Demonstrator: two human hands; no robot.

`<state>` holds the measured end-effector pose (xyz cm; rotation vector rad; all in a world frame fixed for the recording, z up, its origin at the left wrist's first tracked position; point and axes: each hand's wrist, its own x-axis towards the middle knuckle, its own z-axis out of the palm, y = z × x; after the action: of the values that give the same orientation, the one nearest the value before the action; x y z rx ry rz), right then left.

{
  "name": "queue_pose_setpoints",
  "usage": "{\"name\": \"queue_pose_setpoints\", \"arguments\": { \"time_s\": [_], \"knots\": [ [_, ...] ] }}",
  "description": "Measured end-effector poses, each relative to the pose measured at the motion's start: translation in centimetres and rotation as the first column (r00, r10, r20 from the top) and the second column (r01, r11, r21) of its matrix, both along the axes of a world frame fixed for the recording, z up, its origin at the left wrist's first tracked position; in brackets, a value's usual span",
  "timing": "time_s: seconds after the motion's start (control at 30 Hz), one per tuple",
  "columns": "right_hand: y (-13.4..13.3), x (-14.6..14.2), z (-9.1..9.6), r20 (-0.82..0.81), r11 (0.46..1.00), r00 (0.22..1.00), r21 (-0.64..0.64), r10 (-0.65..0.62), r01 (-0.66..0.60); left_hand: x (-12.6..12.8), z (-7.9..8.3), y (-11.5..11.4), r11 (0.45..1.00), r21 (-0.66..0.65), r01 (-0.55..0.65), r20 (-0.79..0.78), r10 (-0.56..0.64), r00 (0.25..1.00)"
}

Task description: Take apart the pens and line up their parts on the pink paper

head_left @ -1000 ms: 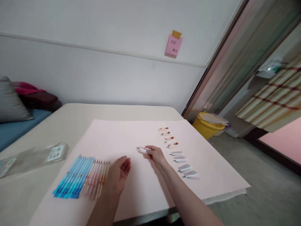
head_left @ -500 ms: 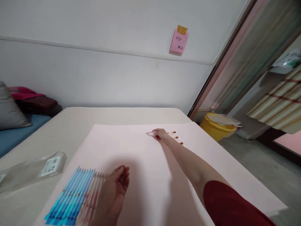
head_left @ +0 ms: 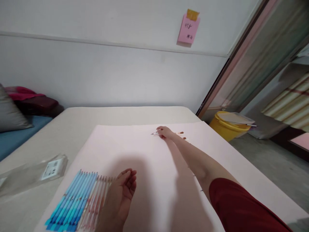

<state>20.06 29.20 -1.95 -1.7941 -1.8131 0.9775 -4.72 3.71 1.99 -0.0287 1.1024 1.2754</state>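
Note:
My right hand point(head_left: 165, 132) is stretched far out over the pale pink sheet point(head_left: 145, 167) and pinches a thin white pen point(head_left: 155, 133) lying low on the sheet. Just right of that hand lie short orange-tipped pen parts point(head_left: 181, 133); my forearm hides the rest of their column. My left hand point(head_left: 123, 193) rests on its edge near the sheet's front, fingers loosely curled and apart, holding nothing. It touches a row of several blue and pinkish pens point(head_left: 77, 199) laid side by side.
A clear plastic bag with a label point(head_left: 36, 172) lies on the beige table point(head_left: 72, 122) at the left. A yellow bucket point(head_left: 228, 127) stands on the floor beyond the table's right edge. A pink note point(head_left: 188, 27) hangs on the wall.
My right hand has carried the white pen from the sheet's middle out to the far end beside the orange-tipped parts. The left hand stayed by the pen row. The camera tilted.

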Motion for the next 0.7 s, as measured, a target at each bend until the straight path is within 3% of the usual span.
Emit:
{"name": "queue_pose_setpoints", "arguments": {
  "time_s": [0.13,0.3,0.57,0.7],
  "knots": [
    [-0.1,0.1,0.8,0.261,0.994,0.963,0.069,0.065,-0.086,0.0,0.6,-0.2,1.000,0.012,-0.008,0.007,0.008,1.000],
    [-1.2,0.0,0.8,0.515,0.972,0.849,0.114,0.121,-0.207,-0.4,1.3,-0.5,0.999,0.025,-0.024,0.017,0.023,1.000],
    [-5.6,-0.2,1.0,0.700,0.925,0.701,0.163,0.135,-0.342,-0.9,1.6,-0.8,0.998,0.054,-0.039,0.046,0.036,0.998],
    [-7.1,-1.3,0.8,0.795,0.905,0.590,0.136,0.143,-0.403,-0.9,1.7,-1.0,0.998,0.053,-0.039,0.047,0.037,0.998]
  ]
}}
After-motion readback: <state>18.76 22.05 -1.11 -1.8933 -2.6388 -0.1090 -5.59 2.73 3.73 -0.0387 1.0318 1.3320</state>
